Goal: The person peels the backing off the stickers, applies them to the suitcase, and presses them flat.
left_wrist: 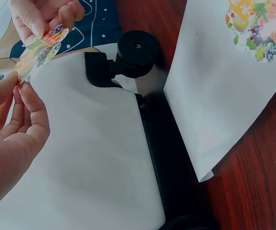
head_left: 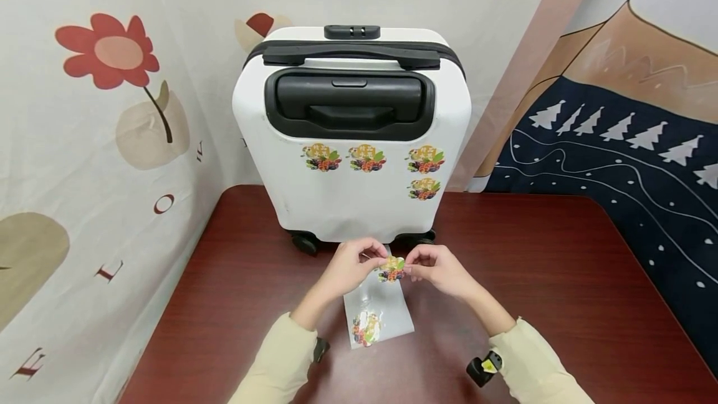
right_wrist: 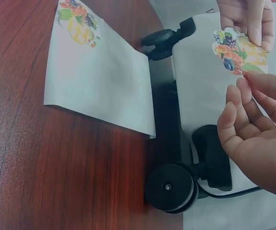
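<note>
Between my two hands a fruit sticker [head_left: 391, 269] is held up in front of the white suitcase [head_left: 359, 204]. My left hand [head_left: 356, 267] pinches its left edge with thumb and forefinger, while my right hand [head_left: 440, 271] pinches the opposite edge. In the right wrist view the sticker [right_wrist: 236, 51] shows printed grapes, berries and yellow lettering. Below the hands lies a white backing sheet [head_left: 387, 310] with one fruit sticker [head_left: 366, 329] on it. On the suitcase front, three stickers [head_left: 367, 159] form a row, and another [head_left: 424, 189] sits under the rightmost.
The suitcase stands on a dark red wooden table [head_left: 533, 267], its black wheels [head_left: 305, 242] near the sheet's far end. A black telescopic handle [head_left: 350, 101] is recessed in its upper front. Patterned cloth [head_left: 606, 161] hangs behind and at the sides.
</note>
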### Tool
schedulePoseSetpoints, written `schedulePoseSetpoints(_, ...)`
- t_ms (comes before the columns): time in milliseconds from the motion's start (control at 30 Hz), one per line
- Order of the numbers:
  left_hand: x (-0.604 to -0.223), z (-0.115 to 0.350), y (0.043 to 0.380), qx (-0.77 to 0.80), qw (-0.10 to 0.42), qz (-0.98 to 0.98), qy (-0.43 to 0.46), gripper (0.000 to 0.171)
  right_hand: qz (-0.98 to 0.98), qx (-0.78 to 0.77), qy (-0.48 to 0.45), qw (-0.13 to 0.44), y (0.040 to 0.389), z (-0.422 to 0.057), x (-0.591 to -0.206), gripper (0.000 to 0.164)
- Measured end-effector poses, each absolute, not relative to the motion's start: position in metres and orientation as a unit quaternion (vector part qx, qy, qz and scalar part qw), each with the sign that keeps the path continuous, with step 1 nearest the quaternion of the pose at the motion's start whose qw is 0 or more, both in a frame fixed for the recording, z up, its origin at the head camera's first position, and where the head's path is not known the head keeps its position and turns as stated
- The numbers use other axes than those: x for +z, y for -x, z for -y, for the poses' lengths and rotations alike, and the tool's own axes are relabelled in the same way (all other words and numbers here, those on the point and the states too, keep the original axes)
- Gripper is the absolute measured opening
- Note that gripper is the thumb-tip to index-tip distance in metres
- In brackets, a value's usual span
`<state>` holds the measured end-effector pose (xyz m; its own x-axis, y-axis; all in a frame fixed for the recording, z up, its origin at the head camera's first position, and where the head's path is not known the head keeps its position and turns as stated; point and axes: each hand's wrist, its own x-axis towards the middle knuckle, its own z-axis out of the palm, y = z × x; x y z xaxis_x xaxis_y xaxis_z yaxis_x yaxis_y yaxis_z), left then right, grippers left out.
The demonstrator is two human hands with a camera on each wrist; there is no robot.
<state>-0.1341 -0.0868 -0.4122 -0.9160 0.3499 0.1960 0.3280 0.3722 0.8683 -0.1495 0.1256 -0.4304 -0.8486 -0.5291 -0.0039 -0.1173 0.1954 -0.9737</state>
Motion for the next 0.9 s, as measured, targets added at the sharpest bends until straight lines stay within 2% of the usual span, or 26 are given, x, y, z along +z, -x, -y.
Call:
schedulePoseSetpoints(467, -0.416, 0.094, 0.135, 0.530, -0.028, -0.835, -0.145, 0.012, -0.748, -0.603, 0.211, 0.180, 0.149, -0.127, -0.426, 0.007)
schedulePoseSetpoints(700, -0.421, 0.100, 0.135, 0.528, 0.014, -0.832, -0.170, 0.010, -0.757, -0.601, 0.195, 0.162, 0.151, -0.135, -0.420, 0.005)
schedulePoseSetpoints(900, -0.425, 0.095, 0.134, 0.524, 0.007, -0.833, -0.177, 0.005, -0.752, -0.607, 0.210, 0.151, 0.154, -0.134, -0.417, 0.005)
